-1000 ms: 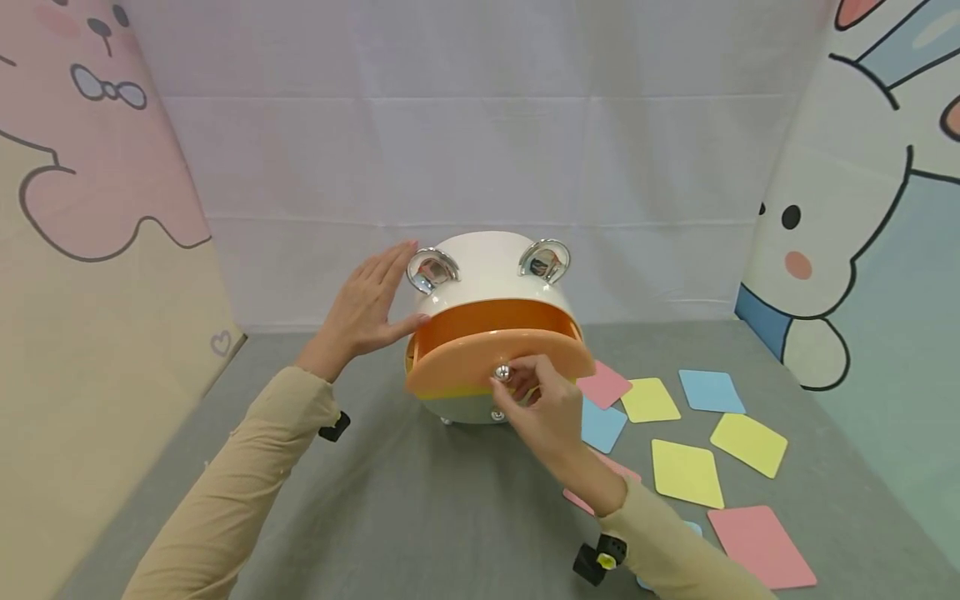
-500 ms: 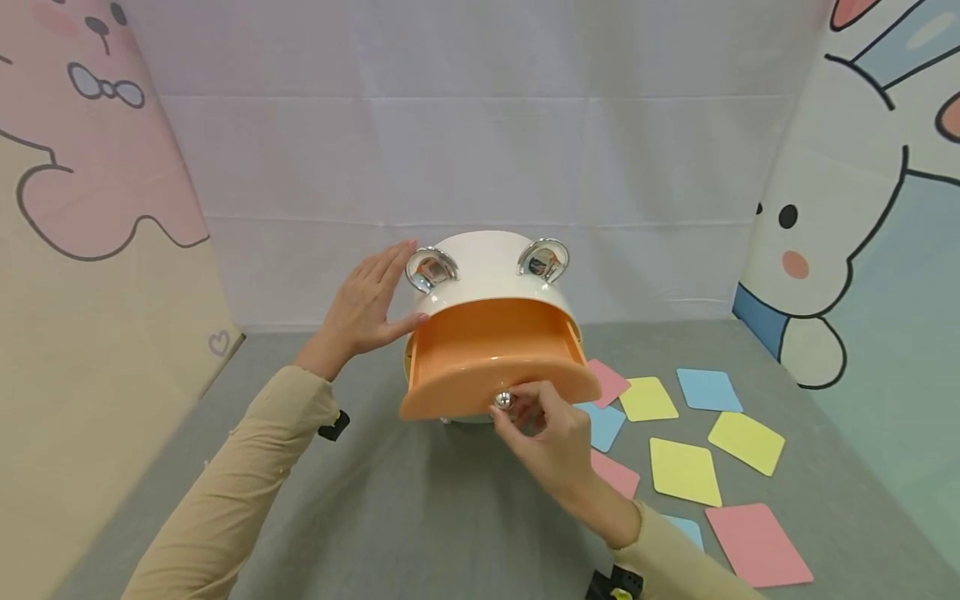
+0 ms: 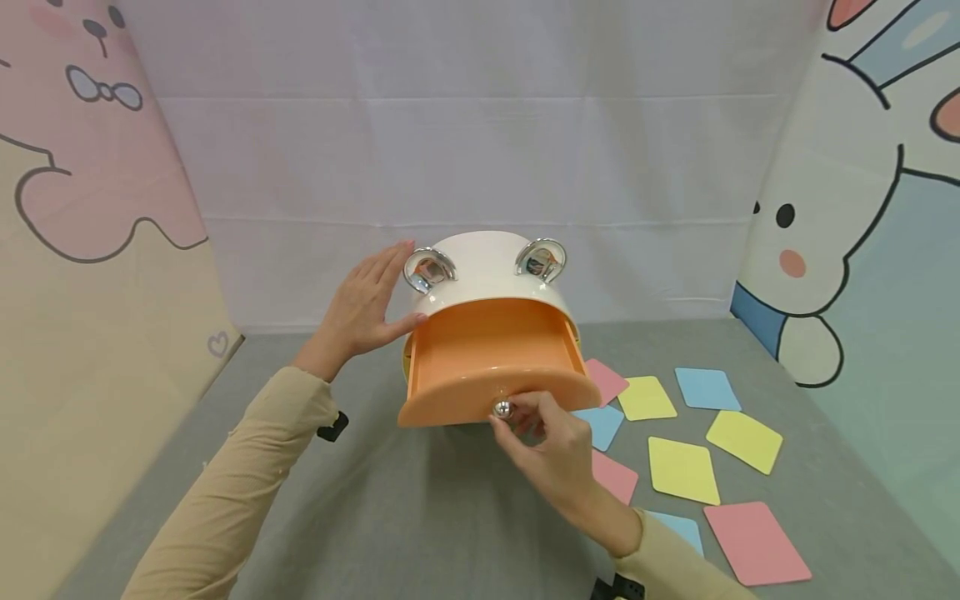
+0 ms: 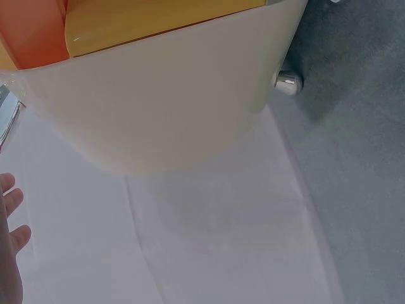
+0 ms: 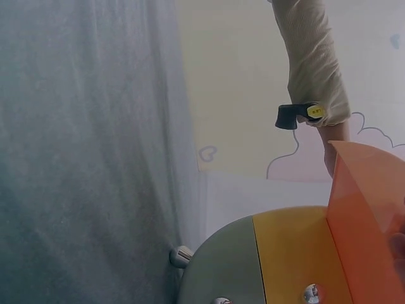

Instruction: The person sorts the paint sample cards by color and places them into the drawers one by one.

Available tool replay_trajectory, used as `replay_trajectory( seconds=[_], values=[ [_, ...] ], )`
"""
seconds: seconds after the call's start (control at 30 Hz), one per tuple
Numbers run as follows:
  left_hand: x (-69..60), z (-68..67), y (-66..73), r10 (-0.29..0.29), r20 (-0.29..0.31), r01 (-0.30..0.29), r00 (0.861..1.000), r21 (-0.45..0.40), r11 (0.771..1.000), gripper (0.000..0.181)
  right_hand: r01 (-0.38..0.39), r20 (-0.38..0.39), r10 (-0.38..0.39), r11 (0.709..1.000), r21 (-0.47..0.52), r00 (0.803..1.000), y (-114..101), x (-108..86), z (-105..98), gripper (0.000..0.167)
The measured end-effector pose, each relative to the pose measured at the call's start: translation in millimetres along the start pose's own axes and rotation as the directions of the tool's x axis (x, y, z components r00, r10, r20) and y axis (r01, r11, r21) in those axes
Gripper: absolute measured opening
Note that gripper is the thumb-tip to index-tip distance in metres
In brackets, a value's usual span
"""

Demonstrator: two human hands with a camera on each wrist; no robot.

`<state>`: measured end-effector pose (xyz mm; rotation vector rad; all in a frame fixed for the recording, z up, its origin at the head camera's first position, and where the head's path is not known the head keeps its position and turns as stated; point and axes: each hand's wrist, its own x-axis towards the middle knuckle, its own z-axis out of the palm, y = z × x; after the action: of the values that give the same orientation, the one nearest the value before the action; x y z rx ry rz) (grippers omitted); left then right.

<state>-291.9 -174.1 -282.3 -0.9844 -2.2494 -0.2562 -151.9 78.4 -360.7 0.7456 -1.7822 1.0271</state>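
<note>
On the tabletop (image 3: 375, 517), a white cabinet (image 3: 487, 262) with its orange drawer (image 3: 453, 402) extended
The right hand (image 3: 553, 450) pinches the silver knob (image 3: 503, 409); the left hand (image 3: 360, 312), fingers straight, is at the cabinet's side, probably to keep it steady.

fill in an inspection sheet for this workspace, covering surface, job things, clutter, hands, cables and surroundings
surface: grey tabletop, cloth-like
job's things: white cabinet with its orange drawer open
clutter: pink, yellow and blue cards spread right of the cabinet
hands: left hand at the cabinet's left side, fingers extended; right hand pinching the drawer's silver knob
cables: nothing seen
surroundings: white backdrop, cartoon-printed side panels
</note>
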Motion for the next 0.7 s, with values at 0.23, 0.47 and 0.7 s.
replay_trajectory(
  seconds=[0.23, 0.47, 0.7],
  values=[
    [-0.3, 0.9, -0.8, 0.004, -0.006, -0.004, 1.000, -0.002, 1.000, 0.091, 0.008, -0.010, -0.008, 1.000, 0.015, 1.000, 1, 0.5, -1, 0.027],
    [-0.5, 1.3, -0.1, 0.005, -0.004, -0.005, 1.000, 0.000, 1.000, 0.092, 0.029, -0.019, -0.028, 0.998, 0.052, 0.999, 4, 8.7, -17, 0.033],
    [-1.3, 0.7, -0.1, -0.004, -0.013, 0.003, 1.000, -0.022, 1.000, 0.092, 0.079, -0.004, -0.079, 0.997, 0.000, 0.997, 26, 22.2, -60, 0.045]
  ],
)
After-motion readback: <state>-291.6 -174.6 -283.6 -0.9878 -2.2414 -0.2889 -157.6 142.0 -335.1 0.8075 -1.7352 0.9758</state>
